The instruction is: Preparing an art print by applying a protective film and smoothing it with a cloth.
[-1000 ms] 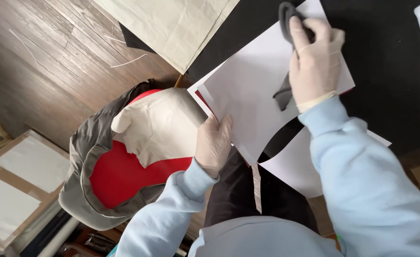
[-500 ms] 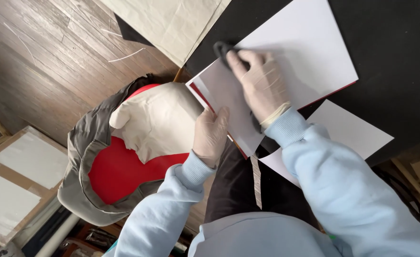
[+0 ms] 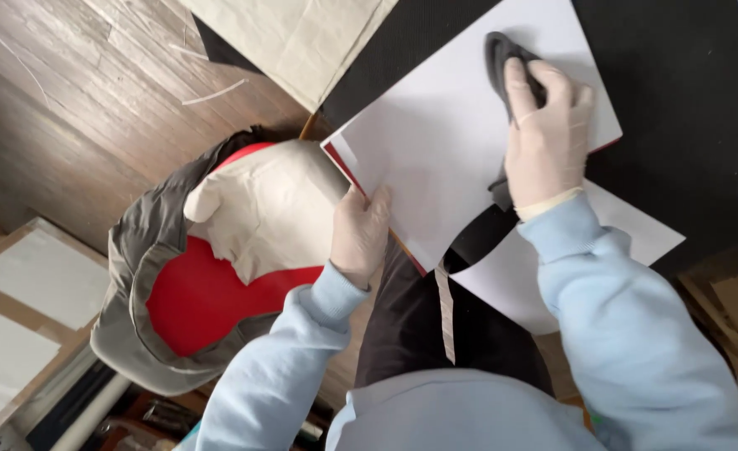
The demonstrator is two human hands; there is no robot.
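Right hand, gloved, closed on dark cloth, now back at white sheet's far edge; left hand pinching near edge, probably steadying.

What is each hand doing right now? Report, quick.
Left hand: closed on the white sheet's edge.
Right hand: pressing a dark cloth onto the sheet.
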